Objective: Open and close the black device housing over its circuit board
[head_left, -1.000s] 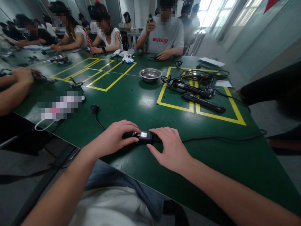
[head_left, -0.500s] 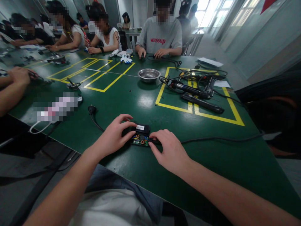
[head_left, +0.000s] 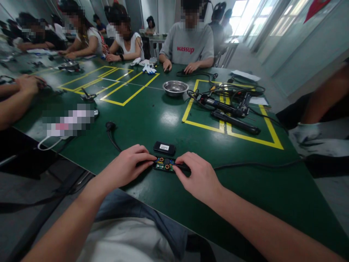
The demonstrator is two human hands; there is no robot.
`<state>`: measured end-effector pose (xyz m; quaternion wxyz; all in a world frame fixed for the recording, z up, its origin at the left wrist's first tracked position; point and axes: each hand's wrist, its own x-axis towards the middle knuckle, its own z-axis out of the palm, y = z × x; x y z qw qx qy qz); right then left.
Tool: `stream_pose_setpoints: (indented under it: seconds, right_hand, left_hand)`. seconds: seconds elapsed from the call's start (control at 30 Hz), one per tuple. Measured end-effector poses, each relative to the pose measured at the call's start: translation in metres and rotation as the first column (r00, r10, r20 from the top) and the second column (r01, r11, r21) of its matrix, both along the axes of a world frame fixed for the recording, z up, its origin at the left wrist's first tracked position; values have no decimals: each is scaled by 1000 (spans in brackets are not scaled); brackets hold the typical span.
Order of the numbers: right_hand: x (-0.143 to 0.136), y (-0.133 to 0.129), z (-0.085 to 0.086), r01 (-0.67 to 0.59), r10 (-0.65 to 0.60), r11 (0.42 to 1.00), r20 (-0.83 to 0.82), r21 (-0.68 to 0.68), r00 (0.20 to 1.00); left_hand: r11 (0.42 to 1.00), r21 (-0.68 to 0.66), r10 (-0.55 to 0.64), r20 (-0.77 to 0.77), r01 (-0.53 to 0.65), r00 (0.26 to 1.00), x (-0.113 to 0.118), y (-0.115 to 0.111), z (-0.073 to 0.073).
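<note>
On the green table in front of me lies an open black case (head_left: 164,168) with a circuit board (head_left: 160,165) in it, showing copper coils and a glass fuse. My left hand (head_left: 133,162) is closed at the case's left end, thumb and fingers pinching where the power cord enters; the fingers partly hide the hold. My right hand (head_left: 197,169) pinches the black cable (head_left: 186,167) at the right end, fingertips touching the board's edge. Just behind the case, apart from both hands, rests its black cover (head_left: 164,148) with a white label. A plug (head_left: 110,126) lies left, its cord running under my left hand.
A steel bowl (head_left: 175,88) stands further back. Black pump-like parts and cables (head_left: 229,105) lie in yellow tape outlines at right. A blurred-out white strip (head_left: 71,122) with a cord is at left. Co-workers sit around the table; a gloved hand (head_left: 309,131) shows at right.
My left hand has let go of the cover and moved down to the case's left end. The cover now lies free behind it. A person's arm has appeared at right.
</note>
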<state>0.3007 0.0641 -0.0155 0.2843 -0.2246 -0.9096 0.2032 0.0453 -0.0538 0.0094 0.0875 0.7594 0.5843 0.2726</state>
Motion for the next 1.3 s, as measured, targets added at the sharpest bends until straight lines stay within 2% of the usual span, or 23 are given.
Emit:
stream_pose_setpoints:
  seconds: [0.13, 0.27, 0.47, 0.67, 0.77, 0.87, 1.03, 1.2, 1.3]
  right_hand:
    - [0, -1, 2, -8, 9, 1000, -53, 10, 999]
    - [0, 0, 6, -29, 27, 999, -83, -27, 996]
    - [0, 2, 6, -32, 31, 998, -15, -45, 999]
    - [-2, 1, 3, 5, -5, 1000, 42, 13, 999]
    - [-2, 1, 3, 8, -9, 1000, 41, 14, 999]
    - [-2, 2, 2, 5, -6, 1000, 39, 8, 999]
    - [-2, 1, 3, 37, -37, 999, 24, -23, 999]
    - [-1, -2, 8, 18, -17, 999, 15, -48, 1000]
    - [-1, -3, 11, 4, -3, 998, 24, -65, 1000]
  left_hand:
    - [1000, -5, 6, 5, -6, 1000, 1, -2, 5]
    - [997, -28, 73, 38, -72, 997, 1, -4, 5]
    - [999, -42, 3, 75, 0, 997, -3, 0, 2]
    - [998, -53, -19, 20, 20, 1000, -3, 4, 13]
    - [999, -33, 20, -2, -20, 1000, 0, 13, 17]
    - [999, -10, 45, -20, -46, 999, 3, 27, 13]
    - [996, -91, 5, -12, -6, 1000, 3, 45, 6]
    - [999, -39, 25, 72, -23, 997, 2, 33, 12]
    - [998, -48, -33, 117, 39, 993, 4, 20, 17]
